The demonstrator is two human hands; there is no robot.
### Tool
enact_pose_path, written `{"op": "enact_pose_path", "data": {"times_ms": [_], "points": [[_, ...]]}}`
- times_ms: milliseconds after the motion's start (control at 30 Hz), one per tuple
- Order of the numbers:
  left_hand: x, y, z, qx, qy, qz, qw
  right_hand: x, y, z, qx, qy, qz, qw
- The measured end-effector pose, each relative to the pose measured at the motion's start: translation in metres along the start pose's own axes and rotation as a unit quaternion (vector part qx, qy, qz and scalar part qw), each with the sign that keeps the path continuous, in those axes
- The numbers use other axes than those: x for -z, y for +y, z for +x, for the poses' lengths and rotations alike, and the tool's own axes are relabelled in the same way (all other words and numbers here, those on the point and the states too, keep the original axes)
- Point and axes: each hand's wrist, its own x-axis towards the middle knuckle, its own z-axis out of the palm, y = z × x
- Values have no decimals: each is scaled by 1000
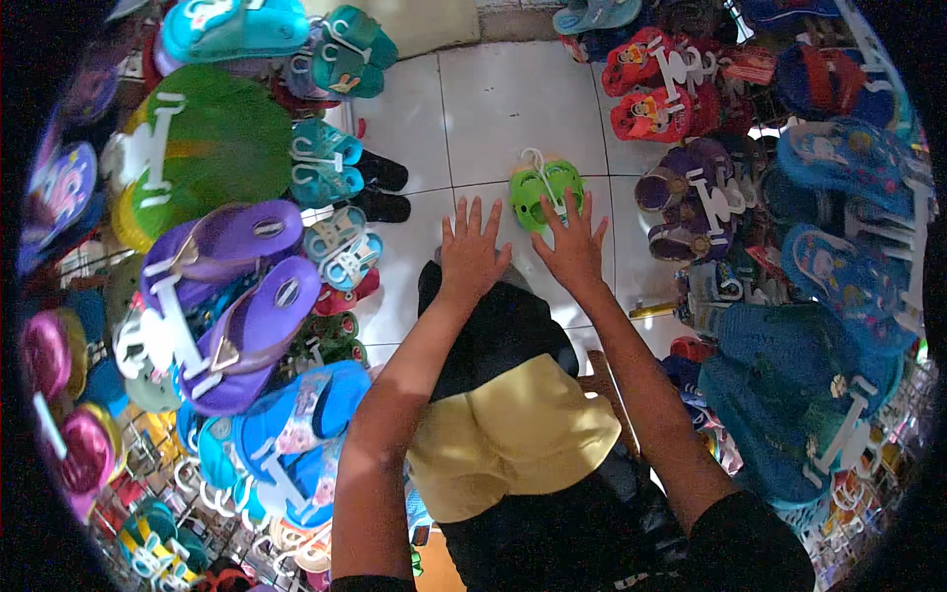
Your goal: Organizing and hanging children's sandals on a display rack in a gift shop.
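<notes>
Both of my hands reach forward with spread fingers and hold nothing. My left hand (472, 251) is above the pale tiled floor (399, 266), just past my dark-clothed legs. My right hand (573, 248) is beside it, its fingertips overlapping the view of a small pair of green clogs (527, 196) on a white plastic hanger. The clogs appear to lie on the tiles; whether my fingers touch them I cannot tell.
Purple flip-flops (255, 318), blue sandals (314, 414) and a green pair (222, 140) hang at the left. Red clogs (644, 111), purple sandals (666, 185), blue flip-flops (851, 288) and teal footwear (769, 385) hang at the right. Black footwear (385, 172) juts over the floor.
</notes>
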Motion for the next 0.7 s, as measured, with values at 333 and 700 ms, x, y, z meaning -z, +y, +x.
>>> {"op": "enact_pose_path", "data": {"times_ms": [333, 700], "points": [[-82, -9, 57, 154, -127, -204, 958, -69, 56, 48, -103, -14, 208, 973], [-145, -11, 96, 254, -211, -334, 883, -95, 99, 72, -92, 2, 348, 933]]}}
